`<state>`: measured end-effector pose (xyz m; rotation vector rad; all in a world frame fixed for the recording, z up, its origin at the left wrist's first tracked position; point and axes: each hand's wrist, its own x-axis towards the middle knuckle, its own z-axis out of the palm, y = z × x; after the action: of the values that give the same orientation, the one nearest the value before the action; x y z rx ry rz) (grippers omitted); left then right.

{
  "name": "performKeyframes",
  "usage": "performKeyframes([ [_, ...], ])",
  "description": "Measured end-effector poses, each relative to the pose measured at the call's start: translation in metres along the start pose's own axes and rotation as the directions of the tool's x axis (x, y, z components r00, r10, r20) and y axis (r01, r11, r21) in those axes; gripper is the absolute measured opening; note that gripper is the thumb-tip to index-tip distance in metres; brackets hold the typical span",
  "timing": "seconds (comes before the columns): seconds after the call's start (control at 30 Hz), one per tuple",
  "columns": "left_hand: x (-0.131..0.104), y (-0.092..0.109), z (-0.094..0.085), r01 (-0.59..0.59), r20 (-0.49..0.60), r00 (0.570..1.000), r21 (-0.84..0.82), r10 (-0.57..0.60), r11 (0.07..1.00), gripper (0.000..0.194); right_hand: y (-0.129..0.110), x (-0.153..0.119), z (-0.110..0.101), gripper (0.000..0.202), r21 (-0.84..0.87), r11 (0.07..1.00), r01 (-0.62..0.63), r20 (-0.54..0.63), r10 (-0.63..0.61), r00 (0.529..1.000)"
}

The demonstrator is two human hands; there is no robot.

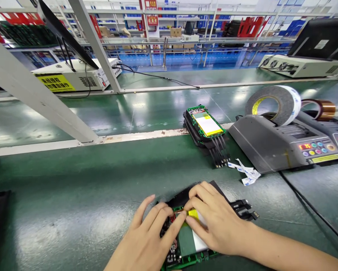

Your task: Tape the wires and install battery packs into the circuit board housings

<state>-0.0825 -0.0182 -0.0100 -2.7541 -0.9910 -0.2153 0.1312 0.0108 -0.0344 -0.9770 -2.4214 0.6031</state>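
In front of me lies an open power bank [189, 259] with a green frame, a circuit board at its left and a white pouch battery [198, 241] crossed by yellow tape [193, 214]. My left hand [149, 233] rests over the board side, fingers spread, its index fingertip by the tape. My right hand [218, 222] bends over the battery from the right, thumb and forefinger drawn together at the tape's edge. What sits between those fingertips is too small to make out. Short black cables [244, 209] stick out behind the right wrist.
A similar open power bank [206, 122] lies atop black cases farther back. Peeled white liner strips [246, 173] lie near a grey tape dispenser [276, 143] carrying a grey tape roll [276, 103]. A black cable [312, 205] crosses the right side. A slanted metal post [41, 90] stands left.
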Motion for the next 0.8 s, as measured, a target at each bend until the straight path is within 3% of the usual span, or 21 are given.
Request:
performKeyframes([
  [0.07, -0.001, 0.004, 0.002, 0.023, 0.016, 1.0, -0.022, -0.022, 1.0, 0.086, 0.001, -0.002, 0.0, 0.01, -0.017, 1.0, 0.0, -0.053, -0.001, 0.999],
  [0.2, -0.004, 0.008, 0.005, 0.041, 0.035, 0.999, -0.031, -0.04, 0.999, 0.093, 0.001, -0.008, -0.001, 0.008, -0.114, 0.992, 0.052, -0.139, -0.067, 0.988],
  [0.43, -0.007, 0.01, 0.006, 0.135, 0.018, 0.991, -0.103, -0.134, 0.986, 0.072, -0.001, -0.01, -0.005, 0.011, -0.213, 0.972, 0.099, -0.176, -0.138, 0.975],
  [0.6, -0.006, 0.01, 0.007, 0.163, -0.012, 0.986, -0.159, -0.166, 0.974, 0.07, 0.001, -0.011, -0.001, 0.007, -0.195, 0.978, 0.07, -0.245, -0.118, 0.962],
  [0.8, -0.009, 0.01, 0.004, 0.223, 0.065, 0.975, -0.234, -0.213, 0.946, 0.071, 0.002, -0.01, 0.003, 0.008, -0.17, 0.985, 0.013, -0.275, -0.06, 0.96],
])
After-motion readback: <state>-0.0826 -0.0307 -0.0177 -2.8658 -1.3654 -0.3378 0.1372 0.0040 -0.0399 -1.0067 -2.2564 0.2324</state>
